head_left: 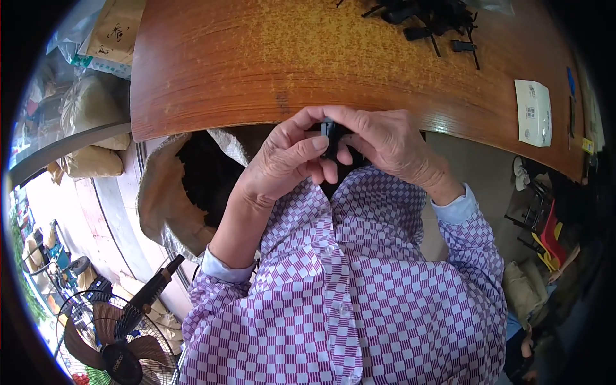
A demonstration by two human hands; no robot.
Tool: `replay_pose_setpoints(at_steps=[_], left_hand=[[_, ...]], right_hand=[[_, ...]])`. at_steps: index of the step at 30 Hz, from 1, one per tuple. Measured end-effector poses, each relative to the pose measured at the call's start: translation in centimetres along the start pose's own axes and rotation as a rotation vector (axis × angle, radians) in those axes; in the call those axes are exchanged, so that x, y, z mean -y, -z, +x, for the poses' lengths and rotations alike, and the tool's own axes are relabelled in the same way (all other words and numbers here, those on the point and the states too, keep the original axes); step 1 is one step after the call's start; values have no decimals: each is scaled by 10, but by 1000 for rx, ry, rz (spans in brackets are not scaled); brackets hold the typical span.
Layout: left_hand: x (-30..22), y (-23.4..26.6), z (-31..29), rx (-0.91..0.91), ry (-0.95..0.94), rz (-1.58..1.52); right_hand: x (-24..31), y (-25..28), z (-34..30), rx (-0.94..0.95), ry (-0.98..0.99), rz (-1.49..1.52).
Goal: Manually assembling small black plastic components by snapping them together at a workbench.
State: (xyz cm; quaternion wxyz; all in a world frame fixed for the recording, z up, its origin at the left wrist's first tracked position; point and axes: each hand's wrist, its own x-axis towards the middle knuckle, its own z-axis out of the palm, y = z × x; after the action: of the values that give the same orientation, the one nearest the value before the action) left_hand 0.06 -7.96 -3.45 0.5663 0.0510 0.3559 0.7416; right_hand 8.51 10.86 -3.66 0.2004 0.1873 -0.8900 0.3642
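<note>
small black plastic part (329,131) pinched between both hands, just below wooden table edge (212,122). left hand (289,160) thumb and fingers closed on it; right hand (391,144) fingertips clamp top. part mostly hidden.

Both hands meet just below the desk (269,70) edge, close to the chest. Left hand (285,163) curled, fingers (314,144) bent inward, pinching. Right hand (391,144) arched over from opposite side, fingertips touching the left's. Forearms angled up, sleeves pushed back.
</note>
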Motion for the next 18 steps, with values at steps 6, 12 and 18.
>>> replay_pose_setpoints(at_steps=[6,12,18], left_hand=[[-4,-22,7,-141,-128,416],[1,-32,14,-204,-244,835],[5,-37,19,-251,-188,935]], right_hand=[[23,3,-8,-5,-565,451],[30,-7,-7,-94,-660,522],[29,-7,-14,-146,-649,620]])
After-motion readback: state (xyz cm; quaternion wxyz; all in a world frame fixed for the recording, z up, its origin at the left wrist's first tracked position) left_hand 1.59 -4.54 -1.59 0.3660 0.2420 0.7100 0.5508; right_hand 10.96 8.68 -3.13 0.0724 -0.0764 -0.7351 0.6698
